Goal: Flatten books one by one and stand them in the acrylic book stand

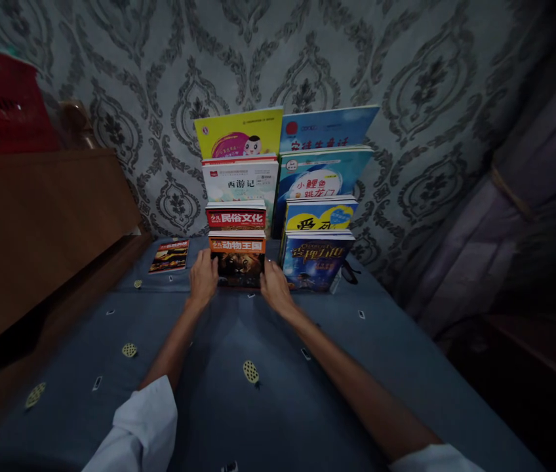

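A small book with a lion on its cover (237, 262) stands upright at the front of the left row of books. My left hand (203, 278) is closed on its left edge and my right hand (275, 286) on its right edge, fingertips partly hidden at the sides. Right behind it stands a book with a red title band (237, 218), then a white book (241, 182) and a taller yellow-green book (238, 134). Close to my right hand is a dark blue book (315, 259), front of the right row.
Behind the dark blue book stand a yellow-and-blue book (321, 216), a light blue book (327, 177) and a taller blue one (327, 128). Another small book (169, 256) lies flat at left. A wooden board (37, 223) borders the left; a curtain (499, 216) hangs at right. Patterned wall behind.
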Demonstrator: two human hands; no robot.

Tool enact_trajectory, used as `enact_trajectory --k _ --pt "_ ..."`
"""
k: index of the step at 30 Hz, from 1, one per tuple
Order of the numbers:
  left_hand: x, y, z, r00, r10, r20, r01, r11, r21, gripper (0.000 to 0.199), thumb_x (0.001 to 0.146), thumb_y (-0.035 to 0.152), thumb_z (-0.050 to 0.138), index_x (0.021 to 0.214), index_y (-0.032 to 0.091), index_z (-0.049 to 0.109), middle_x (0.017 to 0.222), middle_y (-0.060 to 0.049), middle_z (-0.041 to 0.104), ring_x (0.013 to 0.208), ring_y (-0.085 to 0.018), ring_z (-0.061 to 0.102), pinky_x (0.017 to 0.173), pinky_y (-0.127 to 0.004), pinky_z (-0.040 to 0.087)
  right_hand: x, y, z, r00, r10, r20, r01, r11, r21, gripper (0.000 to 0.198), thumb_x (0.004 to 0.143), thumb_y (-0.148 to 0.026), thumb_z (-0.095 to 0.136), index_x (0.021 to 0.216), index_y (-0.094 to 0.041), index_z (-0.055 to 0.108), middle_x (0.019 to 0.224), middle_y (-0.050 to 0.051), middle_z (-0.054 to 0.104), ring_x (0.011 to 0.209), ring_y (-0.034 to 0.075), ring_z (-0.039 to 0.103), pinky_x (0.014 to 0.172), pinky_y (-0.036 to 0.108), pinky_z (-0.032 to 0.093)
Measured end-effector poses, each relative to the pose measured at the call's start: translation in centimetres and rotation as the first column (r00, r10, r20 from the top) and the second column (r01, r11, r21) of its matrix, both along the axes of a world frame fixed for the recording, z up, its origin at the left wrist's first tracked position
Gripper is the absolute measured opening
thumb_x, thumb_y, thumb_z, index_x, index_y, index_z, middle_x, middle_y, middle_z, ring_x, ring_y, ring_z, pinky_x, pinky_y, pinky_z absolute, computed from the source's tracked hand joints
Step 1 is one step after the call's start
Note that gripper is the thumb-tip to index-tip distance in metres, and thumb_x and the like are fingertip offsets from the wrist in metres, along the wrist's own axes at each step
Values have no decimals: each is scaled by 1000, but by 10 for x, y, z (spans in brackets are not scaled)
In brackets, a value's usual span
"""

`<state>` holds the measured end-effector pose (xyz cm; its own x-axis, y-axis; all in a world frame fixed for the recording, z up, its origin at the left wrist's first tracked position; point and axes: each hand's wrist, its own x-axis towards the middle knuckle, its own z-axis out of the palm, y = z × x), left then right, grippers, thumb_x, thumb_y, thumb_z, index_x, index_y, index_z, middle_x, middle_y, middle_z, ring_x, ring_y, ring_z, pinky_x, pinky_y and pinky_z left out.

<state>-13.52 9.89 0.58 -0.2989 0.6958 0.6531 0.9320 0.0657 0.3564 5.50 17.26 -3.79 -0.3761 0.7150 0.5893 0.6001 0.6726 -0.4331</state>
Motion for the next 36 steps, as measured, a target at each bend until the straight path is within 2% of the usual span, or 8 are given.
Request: enact_trajectory --k 7,13,19,22,26,30,33,36 --pt "-6 -4 3 1000 -28 3 28 999 -17 15 100 26 44 106 19 56 102 -9 63 96 -24 62 85 -33 47 4 2 3 1000 9 -5 -9 1000 -24 50 91 -10 37 140 -10 48 119 19 65 112 30 60 100 46 49" --pt "-13 -9 12 989 -138 49 135 989 64 27 101 33 43 119 17 56 112 -11 65 101 -23 62 91 -33 48 7 3 6 1000 29 -10 -29 999 -36 49 90 -9 39 138 -13 50 117 15 67 110 27 62 99 43 50" --pt "-24 -8 16 983 -154 101 136 977 163 32 103 37 39 116 16 59 112 -11 67 99 -21 64 92 -32 48 10 2 7 999 42 -9 -42 998 -43 47 91 -12 37 136 -3 50 123 22 64 116 28 60 104 44 48" --pt "-37 -4 9 993 -47 106 38 996 87 31 103 31 35 119 16 58 115 -10 68 104 -20 64 95 -32 48 13 0 4 998 51 -35 -53 998 -44 49 92 -15 37 139 -5 48 123 22 64 116 30 60 103 48 48" --pt "-58 -8 -16 986 127 111 -121 991 -62 28 97 21 40 116 15 59 113 -13 68 107 -24 63 96 -37 49 24 -16 -5 995 45 -91 -48 998 -40 54 94 -19 39 147 -13 41 128 19 62 122 30 58 105 53 47" --pt "-79 -20 -45 947 312 77 -287 929 -232 30 90 20 49 117 13 60 122 -20 63 119 -32 58 99 -44 47 40 -52 -19 986 84 -146 -84 996 7 56 98 -21 36 153 -15 33 145 18 48 138 28 45 114 52 40" --pt "-92 -20 -56 922 386 20 -357 872 -335 38 89 24 51 124 11 56 132 -24 58 127 -35 53 102 -48 45 48 -78 -32 976 198 -88 -204 978 -55 54 97 -20 38 151 -22 38 142 14 52 133 25 51 110 48 45" --pt "-103 -10 -56 923 382 -54 -370 834 -409 46 90 27 52 132 8 52 145 -26 48 141 -36 40 109 -49 38 51 -91 -42 956 293 19 -287 946 -154 47 96 -19 43 142 -25 51 134 11 59 125 24 58 106 46 50"
